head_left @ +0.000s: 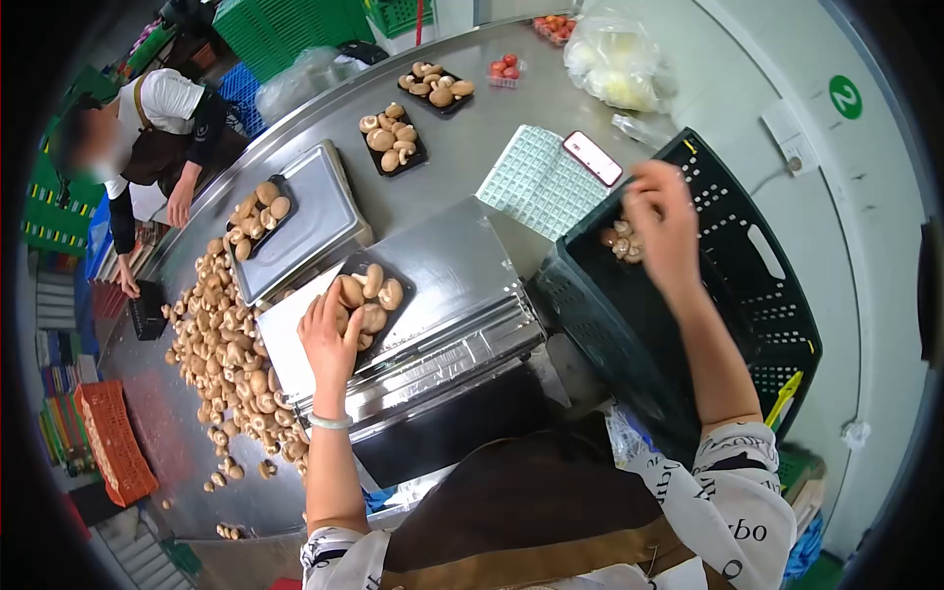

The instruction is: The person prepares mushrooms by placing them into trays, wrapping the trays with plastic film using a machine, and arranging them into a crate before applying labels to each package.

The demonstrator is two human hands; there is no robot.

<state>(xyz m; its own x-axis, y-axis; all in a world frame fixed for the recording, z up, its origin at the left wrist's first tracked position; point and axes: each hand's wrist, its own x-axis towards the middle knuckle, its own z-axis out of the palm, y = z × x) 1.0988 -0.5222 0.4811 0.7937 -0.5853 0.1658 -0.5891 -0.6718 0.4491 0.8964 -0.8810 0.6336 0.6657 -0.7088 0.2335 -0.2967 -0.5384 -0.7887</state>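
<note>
My left hand (329, 339) lies against a black tray of shiitake mushrooms (374, 317) on the metal wrapping machine (447, 261). Its fingers are stretched out along the tray's left side, and the thumb touches the mushrooms. Over the dark green crate (757, 241) is my right hand (664, 221), slightly blurred. Its fingers are loosely bent, and nothing shows in them. Just below and left of it, inside the crate, sits a pack of mushrooms (621, 242), partly covered by the hand.
Loose shiitake mushrooms (231, 344) are heaped left of the machine. A metal scale (310, 221) holds a filled tray (258, 218). Farther back are two more mushroom trays (391, 140), tomatoes (505, 69) and a phone (592, 158). Another person (162, 128) works across the table.
</note>
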